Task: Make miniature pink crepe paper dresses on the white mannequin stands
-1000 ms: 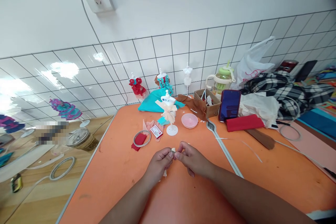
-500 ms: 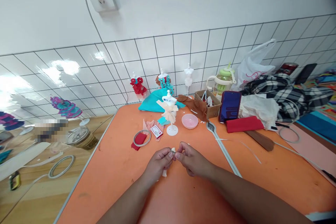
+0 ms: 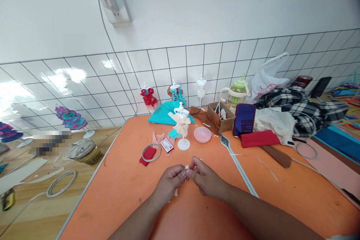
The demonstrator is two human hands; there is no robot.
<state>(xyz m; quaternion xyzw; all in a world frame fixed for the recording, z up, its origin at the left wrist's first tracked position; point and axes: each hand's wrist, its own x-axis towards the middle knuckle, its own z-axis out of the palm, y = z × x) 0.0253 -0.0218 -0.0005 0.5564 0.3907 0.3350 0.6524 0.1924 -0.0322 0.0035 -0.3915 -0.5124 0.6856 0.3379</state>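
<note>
Low in the middle of the view, my left hand [image 3: 171,180] and my right hand [image 3: 204,177] meet fingertip to fingertip over the orange table [image 3: 112,195]. Both pinch a small cream piece of fabric [image 3: 187,167] between them; its shape is mostly hidden by the fingers. A cream strip end [image 3: 176,192] shows below my left hand. Just beyond the hands stands a small white mannequin [image 3: 180,111] on a round base, with pleated cream fabric [image 3: 181,125] around it.
Beyond are a pink dish [image 3: 202,134], a wire ring [image 3: 151,152], a card [image 3: 167,145], teal cloth [image 3: 161,114], a cardboard box [image 3: 225,123], a phone [image 3: 244,120] and red cloth [image 3: 260,138]. Dressed mannequins line the wall. Grey-white cords cross the table at right.
The view has tilted slightly, so the table items appear lower. My hands remain together, and less of the cream piece shows between the fingertips.
</note>
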